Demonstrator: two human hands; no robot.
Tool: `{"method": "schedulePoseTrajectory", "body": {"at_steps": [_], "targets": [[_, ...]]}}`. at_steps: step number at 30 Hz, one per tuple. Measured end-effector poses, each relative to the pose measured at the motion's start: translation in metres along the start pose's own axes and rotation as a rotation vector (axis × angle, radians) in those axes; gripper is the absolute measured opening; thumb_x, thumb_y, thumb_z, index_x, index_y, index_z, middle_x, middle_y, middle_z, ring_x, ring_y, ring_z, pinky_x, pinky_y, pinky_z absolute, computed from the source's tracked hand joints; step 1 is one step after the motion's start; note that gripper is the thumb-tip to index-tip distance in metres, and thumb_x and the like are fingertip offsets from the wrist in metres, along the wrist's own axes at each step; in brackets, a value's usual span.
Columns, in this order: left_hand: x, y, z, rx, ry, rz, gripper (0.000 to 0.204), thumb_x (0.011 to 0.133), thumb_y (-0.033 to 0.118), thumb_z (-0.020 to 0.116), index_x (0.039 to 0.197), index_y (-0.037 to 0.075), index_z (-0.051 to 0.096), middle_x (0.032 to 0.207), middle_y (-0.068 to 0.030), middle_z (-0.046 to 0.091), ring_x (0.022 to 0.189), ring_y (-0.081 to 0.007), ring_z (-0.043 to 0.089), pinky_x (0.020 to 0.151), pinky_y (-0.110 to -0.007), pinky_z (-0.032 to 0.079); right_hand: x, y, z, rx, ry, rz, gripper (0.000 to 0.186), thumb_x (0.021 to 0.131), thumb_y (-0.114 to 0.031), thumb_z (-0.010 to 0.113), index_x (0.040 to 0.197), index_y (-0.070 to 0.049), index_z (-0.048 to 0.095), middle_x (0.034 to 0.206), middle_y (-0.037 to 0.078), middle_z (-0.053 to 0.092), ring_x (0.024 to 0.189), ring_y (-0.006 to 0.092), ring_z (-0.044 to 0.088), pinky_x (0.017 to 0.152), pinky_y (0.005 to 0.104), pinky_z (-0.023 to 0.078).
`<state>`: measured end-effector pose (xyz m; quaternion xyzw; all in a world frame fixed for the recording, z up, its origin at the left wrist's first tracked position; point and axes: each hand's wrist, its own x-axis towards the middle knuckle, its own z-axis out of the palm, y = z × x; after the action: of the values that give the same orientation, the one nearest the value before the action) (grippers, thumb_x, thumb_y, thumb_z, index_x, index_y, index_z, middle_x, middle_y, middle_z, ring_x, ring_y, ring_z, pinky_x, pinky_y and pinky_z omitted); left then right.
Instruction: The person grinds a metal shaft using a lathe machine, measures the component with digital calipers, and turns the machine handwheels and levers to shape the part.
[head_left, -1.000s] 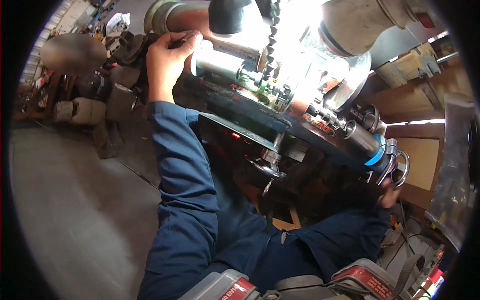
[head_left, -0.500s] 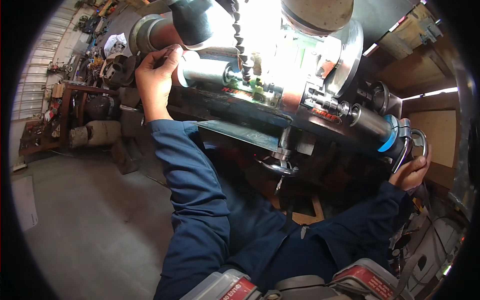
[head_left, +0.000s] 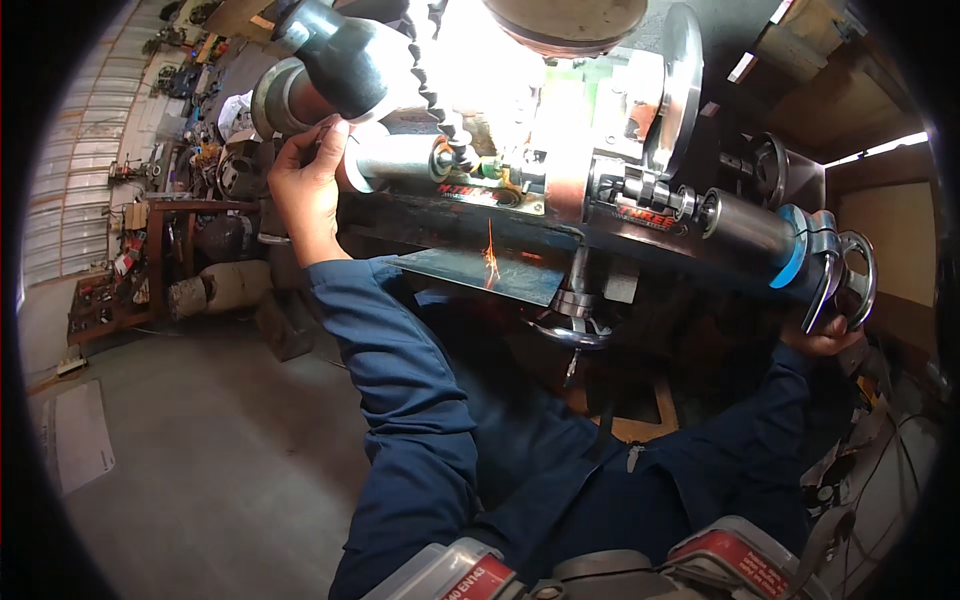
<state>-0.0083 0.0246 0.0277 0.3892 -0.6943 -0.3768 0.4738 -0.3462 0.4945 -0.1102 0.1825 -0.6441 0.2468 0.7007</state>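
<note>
Messy workshop, grey floor [head_left: 230,470] off to the left. Hands are well apart: left hand [head_left: 308,180] has thumb and fingers bunched by the near silver cylinder [head_left: 400,162], can't tell what they're pinching. Right hand [head_left: 825,338] is at the bottom of the chrome handle [head_left: 858,280], at the machine's far right end; too dark to tell how tight. Further in, orange sparks [head_left: 490,262] show over a metal sheet [head_left: 430,268], so I'd guess grinding's underway. Next move calls for slow, steady handle work, fingers clear of moving parts.
</note>
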Motion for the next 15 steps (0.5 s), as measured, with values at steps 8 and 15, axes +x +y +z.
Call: {"method": "schedulePoseTrajectory", "body": {"at_steps": [8,15], "targets": [[0.002,-0.008,-0.002,-0.010,-0.002,-0.001,0.024,0.079,0.011,0.082,0.094,-0.005,0.071,0.094,-0.0092,0.072,0.086,-0.0121,0.064,0.086,-0.028,0.049,-0.037,0.020,-0.009,0.083,-0.228,0.394,0.062,0.103,-0.049,0.031,0.129,0.006,0.047,0.117,0.022,0.059,0.094,0.0346,0.064,0.077,0.0446,0.054],[0.000,-0.011,-0.006,-0.022,-0.056,-0.010,0.023,0.083,0.016,0.080,0.093,-0.001,0.069,0.096,-0.0062,0.069,0.092,-0.0136,0.060,0.091,-0.030,0.044,-0.030,0.005,-0.007,0.192,-0.195,0.460,0.055,0.103,-0.043,0.036,0.125,0.006,0.048,0.115,0.022,0.060,0.094,0.0340,0.065,0.078,0.0435,0.054]]}}
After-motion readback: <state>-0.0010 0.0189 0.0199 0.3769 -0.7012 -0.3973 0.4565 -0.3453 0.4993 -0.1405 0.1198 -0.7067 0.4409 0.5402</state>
